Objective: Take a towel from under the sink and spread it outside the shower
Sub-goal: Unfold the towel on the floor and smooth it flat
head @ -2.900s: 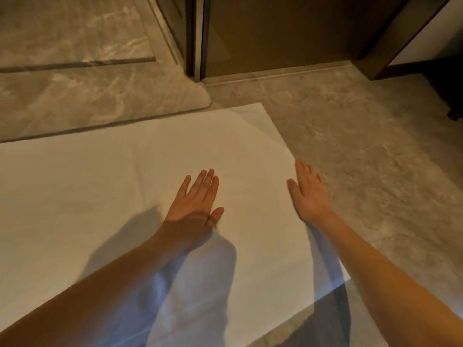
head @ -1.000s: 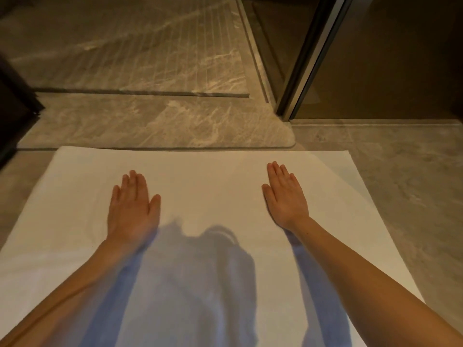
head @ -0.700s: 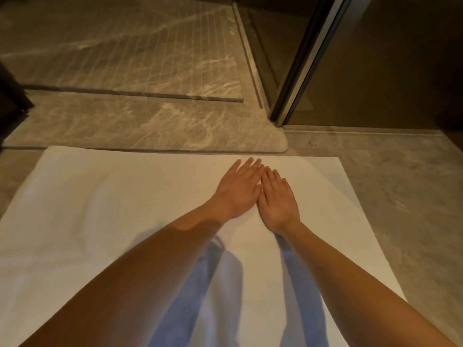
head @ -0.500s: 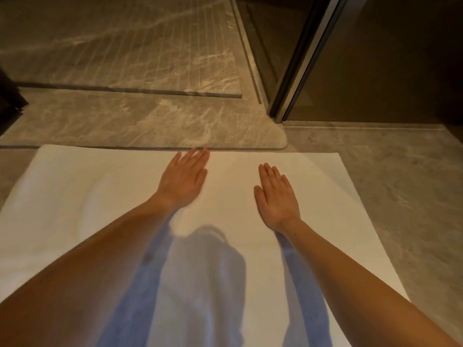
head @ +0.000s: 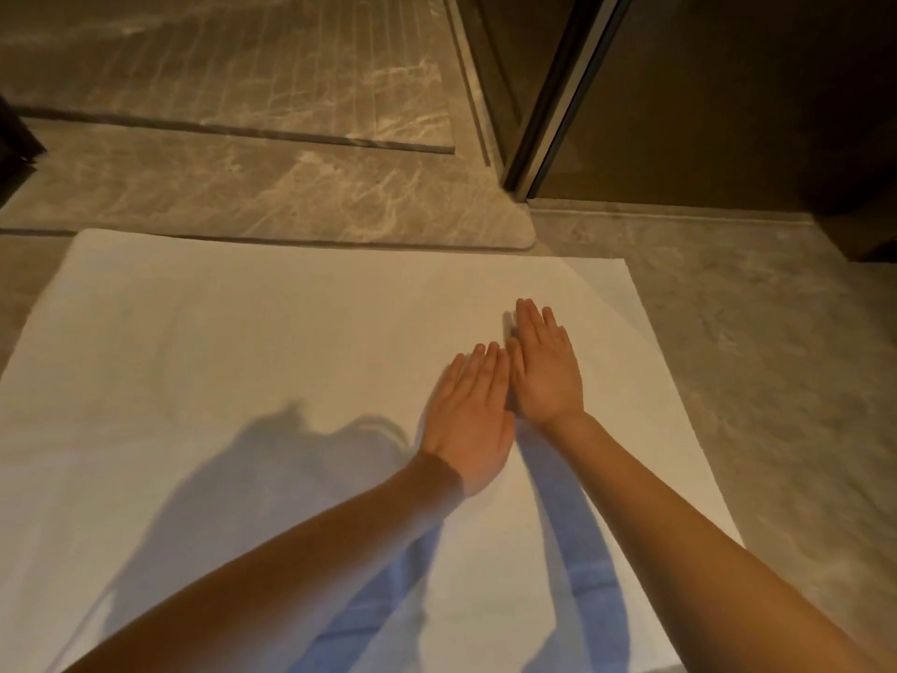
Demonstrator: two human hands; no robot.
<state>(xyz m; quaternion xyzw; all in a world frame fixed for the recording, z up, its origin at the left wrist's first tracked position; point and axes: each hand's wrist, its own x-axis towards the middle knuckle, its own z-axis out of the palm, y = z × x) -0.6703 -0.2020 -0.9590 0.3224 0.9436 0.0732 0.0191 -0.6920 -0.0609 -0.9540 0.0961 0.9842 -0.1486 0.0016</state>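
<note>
A white towel (head: 252, 361) lies spread flat on the stone floor, its far edge along the marble threshold (head: 272, 196) of the shower. My left hand (head: 468, 420) rests palm down on the towel's right half, fingers together and stretched out. My right hand (head: 546, 366) lies flat right beside it, slightly farther forward, the two hands touching along their inner edges. Neither hand grips anything. Shadows of my arms and head fall across the towel's near part.
Beyond the threshold is the grooved shower floor (head: 233, 60). A dark metal door frame (head: 553, 99) and a brown glass panel (head: 728, 89) stand at the upper right. Grey stone floor (head: 776, 381) runs along the towel's right side. A dark object (head: 14, 148) sits at the left edge.
My left hand has slid right and back across the towel until it lies against my right hand. The right hand has stayed almost in place.
</note>
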